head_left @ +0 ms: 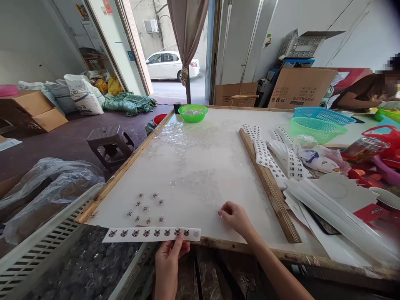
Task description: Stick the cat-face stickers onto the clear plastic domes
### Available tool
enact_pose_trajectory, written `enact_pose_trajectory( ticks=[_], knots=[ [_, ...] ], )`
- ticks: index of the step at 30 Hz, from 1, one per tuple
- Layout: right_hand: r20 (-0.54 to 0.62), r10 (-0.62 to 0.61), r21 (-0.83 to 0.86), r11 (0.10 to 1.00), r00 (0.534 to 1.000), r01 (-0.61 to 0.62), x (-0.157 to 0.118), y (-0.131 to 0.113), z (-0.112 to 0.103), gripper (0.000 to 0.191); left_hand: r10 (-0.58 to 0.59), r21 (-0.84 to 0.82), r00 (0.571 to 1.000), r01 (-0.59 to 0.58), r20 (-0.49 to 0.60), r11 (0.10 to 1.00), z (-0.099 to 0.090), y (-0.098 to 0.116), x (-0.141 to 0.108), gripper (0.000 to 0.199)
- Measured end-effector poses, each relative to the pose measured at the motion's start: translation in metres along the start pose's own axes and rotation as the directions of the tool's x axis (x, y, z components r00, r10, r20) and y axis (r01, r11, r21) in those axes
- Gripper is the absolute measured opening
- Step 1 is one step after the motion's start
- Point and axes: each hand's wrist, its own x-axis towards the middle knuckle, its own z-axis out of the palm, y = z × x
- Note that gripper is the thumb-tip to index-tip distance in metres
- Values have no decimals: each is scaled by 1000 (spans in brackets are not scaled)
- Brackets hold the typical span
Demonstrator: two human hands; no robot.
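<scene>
My left hand (170, 258) pinches a white strip of cat-face stickers (151, 234) between thumb and fingers, at the table's front edge. One spot at the strip's right end has no printed face. Over the white tabletop, my right hand (234, 216) is closed in a pinch on a small cat-face sticker (220, 213). Left of it lie several small clear discs (145, 208) bearing cat faces. Many plain clear discs (196, 183) are spread over the middle and back of the white table (121, 183).
A green bowl (193, 113) of clear pieces stands at the far edge. A wooden strip (268, 183) divides off sticker sheets (265, 156), plastic rolls (337, 212) and baskets (318, 129) on the right. A crate (59, 233) of clear pieces sits front left. Another person (356, 91) is far right.
</scene>
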Motion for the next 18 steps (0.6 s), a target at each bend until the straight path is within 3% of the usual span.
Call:
enact_pose_trajectory(
  ticks=[6, 11, 15, 18],
  knots=[
    [-74, -114, -245, 965, 991, 93, -7, -3, 10, 10, 15, -28, 1000, -15, 3, 1000, -6, -3, 1, 38],
    [-57, -184, -322, 934, 981, 157, -18, -2, 20, 13, 30, -55, 999, -31, -18, 998, -15, -6, 3, 37],
    [-33, -215, -253, 946, 976, 200, -11, -21, 51, 17, 99, -63, 995, -101, -32, 993, -18, 0, 2, 37],
    [114, -259, -87, 959, 959, 269, -2, -52, 75, 13, 147, -48, 986, -151, -75, 987, -20, 6, -1, 40]
  ],
)
